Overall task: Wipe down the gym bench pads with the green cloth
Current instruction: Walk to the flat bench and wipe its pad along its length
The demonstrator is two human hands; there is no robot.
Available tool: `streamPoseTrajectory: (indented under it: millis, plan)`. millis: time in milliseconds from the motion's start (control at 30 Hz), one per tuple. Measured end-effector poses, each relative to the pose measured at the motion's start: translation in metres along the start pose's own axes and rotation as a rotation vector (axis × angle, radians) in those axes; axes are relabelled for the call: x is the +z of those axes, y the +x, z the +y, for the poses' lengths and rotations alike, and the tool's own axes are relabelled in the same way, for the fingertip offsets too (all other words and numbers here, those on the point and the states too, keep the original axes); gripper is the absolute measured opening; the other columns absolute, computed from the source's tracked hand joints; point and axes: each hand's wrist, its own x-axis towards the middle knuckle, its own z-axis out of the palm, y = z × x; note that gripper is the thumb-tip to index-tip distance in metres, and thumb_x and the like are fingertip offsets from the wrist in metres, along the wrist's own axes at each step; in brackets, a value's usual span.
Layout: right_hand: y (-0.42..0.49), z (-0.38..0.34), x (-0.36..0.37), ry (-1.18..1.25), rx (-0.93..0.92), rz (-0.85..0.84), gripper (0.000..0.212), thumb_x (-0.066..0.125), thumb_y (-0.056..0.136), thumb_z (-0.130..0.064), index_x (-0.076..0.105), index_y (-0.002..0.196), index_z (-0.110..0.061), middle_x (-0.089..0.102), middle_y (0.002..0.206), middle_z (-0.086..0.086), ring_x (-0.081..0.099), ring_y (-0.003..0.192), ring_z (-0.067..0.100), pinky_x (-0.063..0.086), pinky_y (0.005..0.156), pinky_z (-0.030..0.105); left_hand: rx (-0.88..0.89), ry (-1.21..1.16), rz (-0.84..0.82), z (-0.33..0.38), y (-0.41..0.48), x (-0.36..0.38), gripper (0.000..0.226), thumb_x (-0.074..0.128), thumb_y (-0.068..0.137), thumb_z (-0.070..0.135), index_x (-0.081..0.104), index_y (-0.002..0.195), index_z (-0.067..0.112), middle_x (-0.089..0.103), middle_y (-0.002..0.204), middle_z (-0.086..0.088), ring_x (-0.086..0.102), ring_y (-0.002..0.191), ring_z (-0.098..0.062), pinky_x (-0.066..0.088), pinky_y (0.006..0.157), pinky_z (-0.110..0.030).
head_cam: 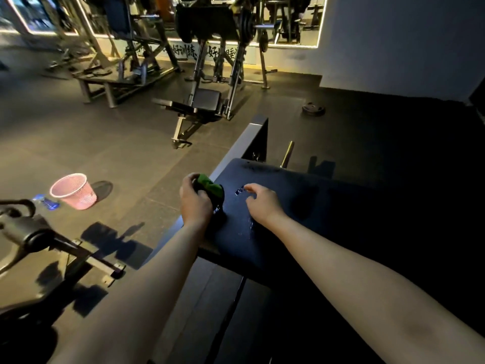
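Head view: your left hand (195,200), grip closed round the bunched green cloth (208,183), sits at the left edge of the bench pad (301,206); your right hand (262,202) rests loose beside it, grip empty; wet streaks (250,224) suggest wiping begun, most of the pad apparently left.

A: Pad?
B: Pad (301,206): dark, a few shiny patches. Cloth (210,185) at its left edge, gripped by left hand (195,203); right hand (262,203) fingertips on top.
A: Floor?
B: Floor (52,132): pink basket (73,191), dark disc (102,189) just beside it, blue item (47,203) near; plate (313,109) well apart.
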Motion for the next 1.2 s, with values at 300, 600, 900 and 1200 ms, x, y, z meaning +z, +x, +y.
streamPoseTrajectory:
  millis: [300,600,900,1200]
  plan:
    - [0.093,0.007,0.007,-0.136,0.045,-0.131,0.058,0.045,0.090,-0.007,0.043,0.147,-0.016,0.041,0.153,0.004,0.036,0.141,0.022,0.030,0.114,0.031,-0.075,0.280,-0.301,-0.010,0.070,0.058,0.033,0.054,0.087,0.012,0.066,0.118,0.013,0.065,0.120,-0.014,0.058,0.114,-0.031,0.045,0.098,-0.034]
    - [0.137,-0.002,0.018,-0.398,0.055,-0.114,0.055,0.046,0.096,-0.015,0.037,0.150,-0.019,0.033,0.157,0.000,0.029,0.145,0.018,0.027,0.113,0.029,0.076,0.355,-0.453,-0.014,0.122,0.097,0.039,0.056,0.094,0.014,0.058,0.133,0.014,0.052,0.133,-0.012,0.052,0.124,-0.027,0.037,0.097,-0.027]
    - [0.144,-0.021,0.028,-0.547,0.162,0.001,0.040,0.049,0.091,-0.015,0.058,0.129,-0.025,0.053,0.141,-0.003,0.050,0.127,0.025,0.041,0.097,0.032,-0.023,0.151,-0.507,-0.008,0.168,0.128,0.041,0.057,0.099,0.017,0.043,0.137,0.018,0.035,0.139,-0.013,0.054,0.105,-0.028,0.036,0.090,-0.026]
    - [0.140,-0.032,0.047,-0.649,0.182,0.072,0.032,0.049,0.092,-0.016,0.062,0.122,-0.019,0.057,0.134,0.001,0.054,0.121,0.027,0.041,0.093,0.033,0.078,0.275,-0.523,-0.037,0.159,0.092,0.030,0.059,0.093,0.027,0.056,0.119,0.011,0.060,0.115,-0.014,0.058,0.104,-0.032,0.042,0.081,-0.034]
